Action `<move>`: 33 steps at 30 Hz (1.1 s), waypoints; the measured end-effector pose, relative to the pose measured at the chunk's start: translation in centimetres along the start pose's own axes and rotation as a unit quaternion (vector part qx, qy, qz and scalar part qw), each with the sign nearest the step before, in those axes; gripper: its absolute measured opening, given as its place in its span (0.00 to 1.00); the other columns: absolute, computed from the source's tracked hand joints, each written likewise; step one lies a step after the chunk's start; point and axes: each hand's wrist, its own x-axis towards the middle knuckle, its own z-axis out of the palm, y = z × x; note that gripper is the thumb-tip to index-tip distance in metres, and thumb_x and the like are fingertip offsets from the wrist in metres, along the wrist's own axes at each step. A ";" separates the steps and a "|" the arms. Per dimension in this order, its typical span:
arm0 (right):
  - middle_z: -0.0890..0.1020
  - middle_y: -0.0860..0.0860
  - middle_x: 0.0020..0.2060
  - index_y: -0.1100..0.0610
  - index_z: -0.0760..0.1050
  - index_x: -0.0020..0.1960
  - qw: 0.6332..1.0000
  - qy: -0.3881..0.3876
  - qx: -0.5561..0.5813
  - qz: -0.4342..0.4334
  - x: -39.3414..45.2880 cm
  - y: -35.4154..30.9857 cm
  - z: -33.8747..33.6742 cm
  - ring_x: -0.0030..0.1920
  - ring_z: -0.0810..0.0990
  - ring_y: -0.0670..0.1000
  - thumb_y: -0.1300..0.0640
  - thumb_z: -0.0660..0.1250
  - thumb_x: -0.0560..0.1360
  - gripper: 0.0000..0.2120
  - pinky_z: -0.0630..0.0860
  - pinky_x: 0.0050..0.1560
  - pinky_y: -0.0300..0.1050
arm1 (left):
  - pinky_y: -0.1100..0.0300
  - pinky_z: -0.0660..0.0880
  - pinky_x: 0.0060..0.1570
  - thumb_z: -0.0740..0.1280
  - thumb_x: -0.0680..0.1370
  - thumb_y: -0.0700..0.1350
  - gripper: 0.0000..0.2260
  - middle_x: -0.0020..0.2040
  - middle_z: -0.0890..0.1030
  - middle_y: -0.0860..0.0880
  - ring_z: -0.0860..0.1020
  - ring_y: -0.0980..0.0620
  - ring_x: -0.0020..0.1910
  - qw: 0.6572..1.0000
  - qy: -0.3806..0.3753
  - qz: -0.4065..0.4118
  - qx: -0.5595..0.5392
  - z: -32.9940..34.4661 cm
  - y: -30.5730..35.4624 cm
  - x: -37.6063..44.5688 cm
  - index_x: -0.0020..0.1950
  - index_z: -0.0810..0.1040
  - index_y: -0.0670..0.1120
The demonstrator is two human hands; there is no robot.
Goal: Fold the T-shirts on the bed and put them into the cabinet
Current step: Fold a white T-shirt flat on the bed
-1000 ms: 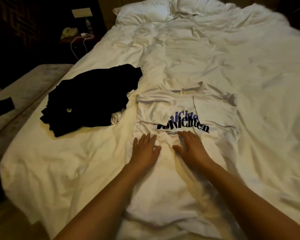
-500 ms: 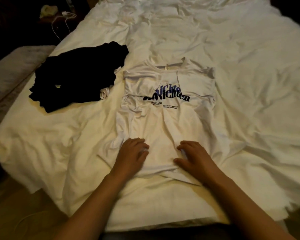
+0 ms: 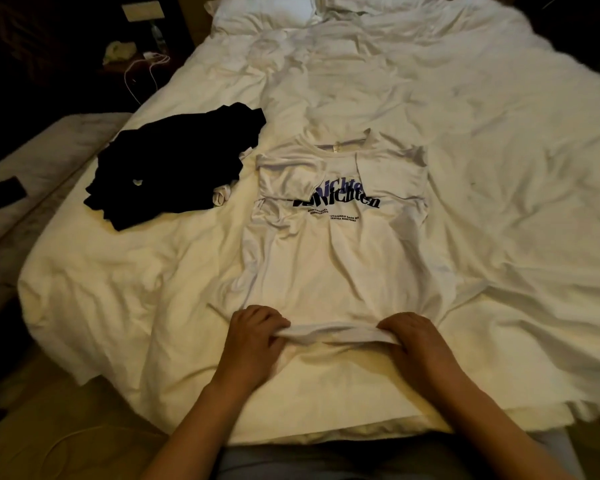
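Hands point(image 3: 329, 336), two, on one white T-shirt point(image 3: 340, 258)

The bed point(image 3: 465, 168) has a wrinkled white duvet. On it lies a white T-shirt point(image 3: 336, 251) with dark print, sleeves folded in. To its left lies a pile of black clothes point(image 3: 167, 171). Pillows point(image 3: 267, 12) lie at the head.

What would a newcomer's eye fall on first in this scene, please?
Probably the white T-shirt spread flat in the middle of the bed, sleeves folded in over its dark and purple print. At the near edge, the left hand and right hand grip its bunched hem. A heap of black clothes lies to the left of the shirt.
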 end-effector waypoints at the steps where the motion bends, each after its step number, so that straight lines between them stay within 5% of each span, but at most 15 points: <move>1: 0.83 0.47 0.44 0.54 0.81 0.50 1.000 0.007 0.014 0.014 0.0 -0.4 -0.3 0.45 0.81 0.51 0.62 0.72 0.71 0.09 0.70 0.48 0.42 | 0.58 0.66 0.49 0.65 0.72 0.51 0.10 0.43 0.82 0.56 0.79 0.53 0.45 1.000 0.013 -0.005 0.003 -0.1 -0.1 0.0 0.46 0.84 0.51; 5: 0.79 0.43 0.40 0.50 0.77 0.48 0.997 -0.017 0.063 0.044 0.4 -1.4 -1.8 0.41 0.75 0.44 0.57 0.64 0.80 0.04 0.68 0.42 0.35 | 0.59 0.65 0.46 0.60 0.78 0.48 0.11 0.38 0.81 0.52 0.77 0.49 0.38 1.000 0.025 0.000 -0.012 -0.8 0.2 -0.1 0.47 0.81 0.48; 9: 0.78 0.43 0.33 0.47 0.74 0.42 0.994 -0.090 0.041 0.043 1.2 -1.8 -2.4 0.36 0.76 0.45 0.43 0.54 0.72 0.12 0.67 0.38 0.43 | 0.59 0.65 0.44 0.60 0.79 0.48 0.08 0.37 0.79 0.52 0.77 0.48 0.36 0.998 -0.021 0.019 -0.060 -1.3 0.8 -0.6 0.47 0.79 0.48; 14: 0.77 0.40 0.47 0.47 0.77 0.59 0.992 -0.120 0.028 -0.023 2.4 -4.0 -1.2 0.48 0.77 0.42 0.40 0.63 0.71 0.20 0.74 0.51 0.44 | 0.64 0.66 0.56 0.68 0.75 0.59 0.14 0.46 0.81 0.56 0.75 0.61 0.49 0.994 0.036 0.006 -0.105 -2.3 -0.5 -2.0 0.49 0.82 0.49; 18: 0.77 0.42 0.52 0.48 0.77 0.61 0.989 -0.116 0.058 -0.073 3.7 -8.5 1.1 0.51 0.75 0.42 0.33 0.63 0.73 0.24 0.72 0.53 0.40 | 0.64 0.70 0.59 0.63 0.81 0.49 0.08 0.52 0.78 0.58 0.75 0.54 0.56 0.946 0.169 -0.186 -0.205 -3.4 -1.8 -1.9 0.55 0.80 0.49; 22: 0.78 0.47 0.55 0.51 0.76 0.62 0.980 -0.143 0.045 -0.134 5.2 -12.6 5.2 0.54 0.76 0.49 0.32 0.62 0.71 0.29 0.74 0.53 0.44 | 0.54 0.71 0.65 0.66 0.81 0.48 0.16 0.64 0.76 0.53 0.74 0.52 0.64 0.862 0.090 -0.394 -0.307 -3.7 -4.6 -0.5 0.69 0.73 0.52; 25: 0.77 0.48 0.53 0.51 0.74 0.62 0.980 -0.135 -0.010 -0.148 6.0 -14.3 7.9 0.52 0.75 0.51 0.36 0.65 0.72 0.25 0.72 0.50 0.46 | 0.55 0.75 0.53 0.68 0.80 0.52 0.07 0.49 0.83 0.52 0.80 0.53 0.51 0.878 0.044 -0.384 -0.283 -4.3 -5.6 0.5 0.53 0.82 0.51; 28: 0.76 0.49 0.44 0.53 0.76 0.49 0.986 -0.102 -0.004 -0.134 6.4 -14.8 9.1 0.45 0.75 0.53 0.49 0.65 0.77 0.08 0.70 0.43 0.48 | 0.55 0.71 0.41 0.69 0.79 0.51 0.13 0.35 0.80 0.49 0.76 0.54 0.35 0.891 0.036 -0.357 -0.279 -4.9 -5.3 0.4 0.38 0.80 0.47; 33: 0.74 0.43 0.38 0.50 0.71 0.45 0.984 -0.087 0.145 -0.062 6.1 -14.9 7.8 0.40 0.72 0.45 0.55 0.64 0.77 0.03 0.66 0.41 0.34 | 0.60 0.69 0.41 0.67 0.77 0.54 0.16 0.32 0.74 0.56 0.72 0.55 0.37 0.884 0.149 -0.310 -0.316 -6.0 -4.8 -1.8 0.34 0.73 0.46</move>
